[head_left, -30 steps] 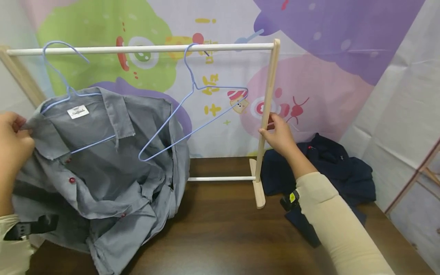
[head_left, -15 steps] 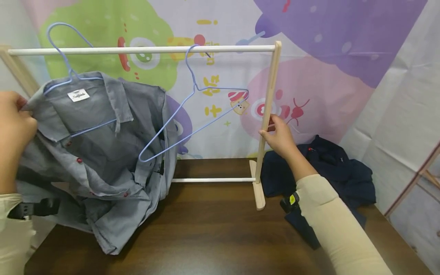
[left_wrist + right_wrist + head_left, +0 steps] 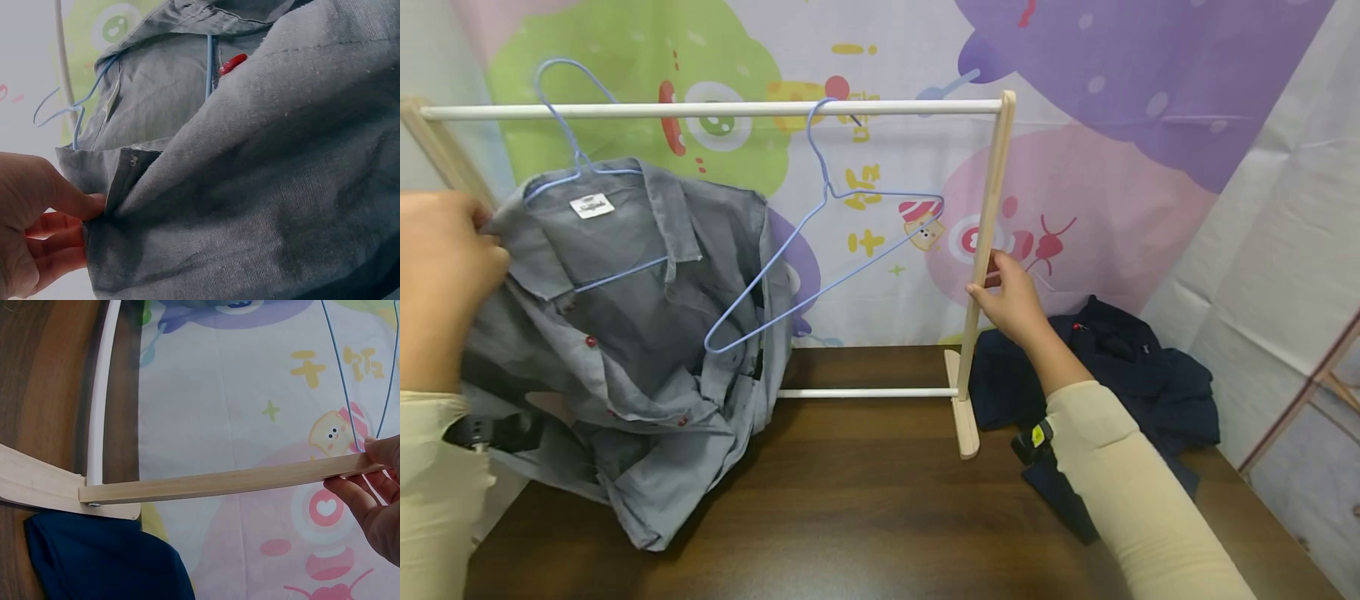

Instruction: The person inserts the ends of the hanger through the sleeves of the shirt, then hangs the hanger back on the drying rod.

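My left hand (image 3: 445, 283) pinches a grey button-up shirt (image 3: 617, 350) at its collar and shoulder edge; the thumb presses on the cloth in the left wrist view. Inside the collar sits a blue wire hanger (image 3: 578, 162). Its hook arches above the white rail (image 3: 910, 107) of a small clothes rack, the tip at the rail's upper edge. My right hand (image 3: 1011, 296) grips the rack's right wooden post (image 3: 225, 482) between thumb and fingers. A second blue hanger (image 3: 827, 185), bare, hangs on the rail and overlaps the shirt's right side.
A dark navy garment (image 3: 1135, 367) lies bunched on the brown table (image 3: 880, 500), behind and right of the rack's foot (image 3: 966, 417). A lower white bar (image 3: 872, 392) joins the rack's sides. Behind hangs a printed cartoon cloth (image 3: 880, 292).
My left hand has raised the shirt and its hanger, then shifted them a little right. The hook, lower and before the rail earlier, now rises above it. My right hand stays on the post.
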The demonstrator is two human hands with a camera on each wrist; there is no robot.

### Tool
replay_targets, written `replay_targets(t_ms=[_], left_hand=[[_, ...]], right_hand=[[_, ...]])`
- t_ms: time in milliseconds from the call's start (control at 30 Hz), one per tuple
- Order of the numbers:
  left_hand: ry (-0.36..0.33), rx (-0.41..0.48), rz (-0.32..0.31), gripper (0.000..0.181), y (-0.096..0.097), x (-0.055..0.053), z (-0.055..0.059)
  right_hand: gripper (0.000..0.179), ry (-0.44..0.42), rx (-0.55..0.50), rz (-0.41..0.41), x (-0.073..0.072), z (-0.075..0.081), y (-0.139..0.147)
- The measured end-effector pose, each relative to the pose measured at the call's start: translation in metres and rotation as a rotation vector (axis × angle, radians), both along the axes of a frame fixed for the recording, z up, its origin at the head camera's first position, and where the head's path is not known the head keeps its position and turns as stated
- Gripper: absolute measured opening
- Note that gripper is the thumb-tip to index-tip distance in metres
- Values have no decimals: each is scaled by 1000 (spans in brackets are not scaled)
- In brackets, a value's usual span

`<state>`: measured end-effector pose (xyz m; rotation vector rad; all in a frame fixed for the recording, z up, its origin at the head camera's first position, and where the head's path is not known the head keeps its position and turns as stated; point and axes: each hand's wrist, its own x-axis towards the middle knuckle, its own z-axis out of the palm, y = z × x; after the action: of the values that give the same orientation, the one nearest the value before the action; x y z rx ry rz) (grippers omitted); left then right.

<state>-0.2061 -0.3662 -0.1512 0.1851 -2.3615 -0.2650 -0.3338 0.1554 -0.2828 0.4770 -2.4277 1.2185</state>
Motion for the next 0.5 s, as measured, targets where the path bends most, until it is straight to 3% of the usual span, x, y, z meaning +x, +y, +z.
replay_targets(t_ms=[233,367,500], left_hand=[[-100,-136,25,22,0,-3,-6],[-215,-161,61,20,-4,-5,-10],[-278,-158,89,21,-4,-7,-11]], right_hand=[[45,8,-2,1,0,0,0],[44,15,-3,-1,1,0,1],[44,14,0,-4,1,0,1]])
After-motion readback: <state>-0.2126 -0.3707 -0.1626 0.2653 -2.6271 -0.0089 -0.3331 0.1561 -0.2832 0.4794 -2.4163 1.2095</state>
